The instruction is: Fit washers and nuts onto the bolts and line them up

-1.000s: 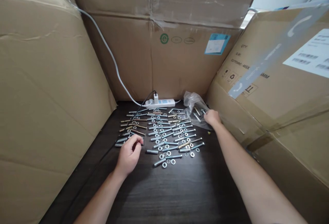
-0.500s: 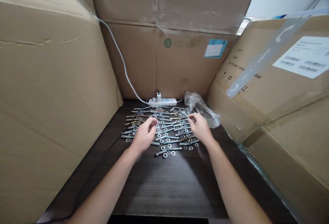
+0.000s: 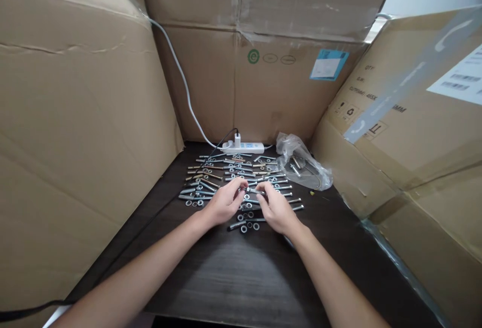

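Two bare hands meet over a dark wooden tabletop point(image 3: 222, 278), on the near side of a white power strip point(image 3: 243, 148), with a slim silver bolt point(image 3: 256, 191) between their fingertips. The bolt lies nearly level above rows of loose hardware, nearer the wearer than the power strip. The right hand point(image 3: 277, 208) pinches its right end between thumb and fingers; the left hand point(image 3: 226, 201) curls at the other end, and whether its fingers are closed on the metal cannot be told from this angle.

The likeliest trouble is a slip. The bolt looks smooth and narrow, and if the pinch loosens while the left fingertips have no firm hold, it could drop among the bolts point(image 3: 286, 188) and flat washers point(image 3: 244, 232) spread before the power strip, knocking rows out of line and becoming hard to pick out. Any small part on its shank, too fine to make out here, could slide off if the bolt tilts.

The wrists pose a second hazard: hanging low over the nearest pieces, they could sweep some aside. A black cable point(image 3: 150, 219) runs from the power strip past the left-hand rows, where a snagged forearm might drag it through them. To the power strip's right, a clear plastic bag point(image 3: 320, 177) with bolts inside could shift and spill if brushed.
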`<state>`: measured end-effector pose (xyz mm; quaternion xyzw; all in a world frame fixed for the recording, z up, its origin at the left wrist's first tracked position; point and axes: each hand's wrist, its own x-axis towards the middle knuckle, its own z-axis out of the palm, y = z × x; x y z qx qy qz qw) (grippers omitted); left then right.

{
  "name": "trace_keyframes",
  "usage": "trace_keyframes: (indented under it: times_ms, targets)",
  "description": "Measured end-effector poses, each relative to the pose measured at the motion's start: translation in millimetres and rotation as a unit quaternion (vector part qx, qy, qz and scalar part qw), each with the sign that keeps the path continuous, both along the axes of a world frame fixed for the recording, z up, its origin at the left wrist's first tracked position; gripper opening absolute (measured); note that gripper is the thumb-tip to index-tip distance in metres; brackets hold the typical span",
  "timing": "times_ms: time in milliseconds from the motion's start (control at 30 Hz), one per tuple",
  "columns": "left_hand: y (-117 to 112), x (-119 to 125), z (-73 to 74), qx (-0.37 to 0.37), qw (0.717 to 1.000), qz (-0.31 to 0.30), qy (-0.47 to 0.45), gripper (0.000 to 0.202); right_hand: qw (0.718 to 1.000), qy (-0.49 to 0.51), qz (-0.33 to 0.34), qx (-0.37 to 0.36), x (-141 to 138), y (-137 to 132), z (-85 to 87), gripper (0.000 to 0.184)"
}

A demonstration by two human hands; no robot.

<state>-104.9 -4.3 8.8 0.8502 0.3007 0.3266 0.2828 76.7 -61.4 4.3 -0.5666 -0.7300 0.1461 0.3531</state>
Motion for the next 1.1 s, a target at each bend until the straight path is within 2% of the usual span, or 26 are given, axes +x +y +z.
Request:
trace_keyframes:
  times_ms: [100, 200, 333, 633, 833, 967, 1100]
  targets:
    - [-3, 0, -2.2, 0.012, 1.0, 0.0, -0.018, 0.016, 0.999, -0.013, -0.01, -0.028, -7, -5, 4.3, 0.02]
    - [-7, -1, -3.9, 0.025, 0.999, -0.01, -0.022, 0.017, 1.0, -0.007, 0.004, -0.016, -13, -7, 5.8, 0.025]
    - [-9, -4, -5.7, 0.023, 0.999, -0.023, -0.006, 0.019, 0.999, 0.012, 0.031, 0.005, -13, -7, 2.9, 0.022]
    - [-9, -5, -9.4, -0.005, 0.999, -0.03, 0.013, 0.02, 0.999, 0.038, 0.025, 0.01, -12, -4, -8.2, 0.018]
    - [-7, -4, -13.2, -0.009, 0.998, -0.026, 0.052, 0.02, 0.999, 0.034, 0.017, 0.007, -14, -4, -9.2, 0.016]
    - [-8, -5, -11.4, 0.006, 0.997, -0.041, 0.072, 0.022, 0.999, 0.031, 0.018, 0.021, -15, -5, -6.1, 0.014]
    - [-11, -7, -5.3, 0.024, 0.998, -0.023, 0.055, 0.018, 0.999, 0.009, 0.011, 0.04, -15, -5, -4.3, 0.015]
